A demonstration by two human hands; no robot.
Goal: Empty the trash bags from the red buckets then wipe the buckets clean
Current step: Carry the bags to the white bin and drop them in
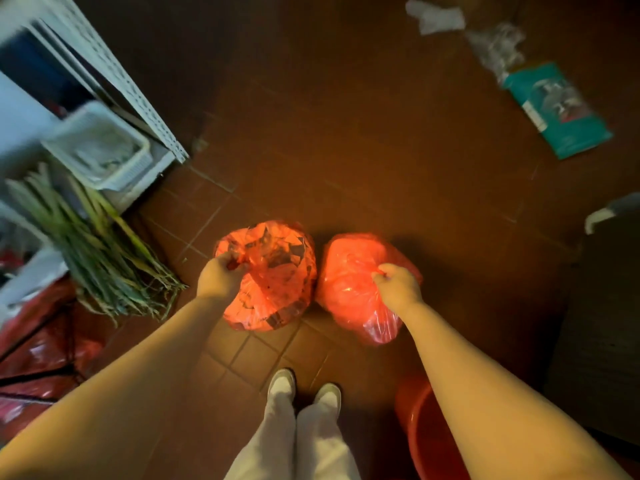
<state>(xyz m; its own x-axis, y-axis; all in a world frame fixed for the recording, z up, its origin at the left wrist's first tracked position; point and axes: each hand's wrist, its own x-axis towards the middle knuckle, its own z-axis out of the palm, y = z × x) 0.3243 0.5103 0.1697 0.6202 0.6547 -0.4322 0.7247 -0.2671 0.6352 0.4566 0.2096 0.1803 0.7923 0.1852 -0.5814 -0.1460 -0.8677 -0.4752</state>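
Two full red trash bags stand side by side on the brown tiled floor in front of my feet. My left hand [221, 275] grips the gathered top of the left trash bag [277, 278], whose dark scraps show through the plastic. My right hand [398, 284] pinches the knotted top of the right trash bag [349, 289]. One red bucket [426, 434] sits at the lower right, partly hidden behind my right forearm; its inside is barely visible.
A white metal shelf [114, 74] with a white basket [100, 147] and a bunch of green onions [100, 251] stands at left. Red sacks [38, 355] lie at lower left. Crumpled white paper [436, 17], clear plastic and a teal packet [557, 109] litter the far right floor.
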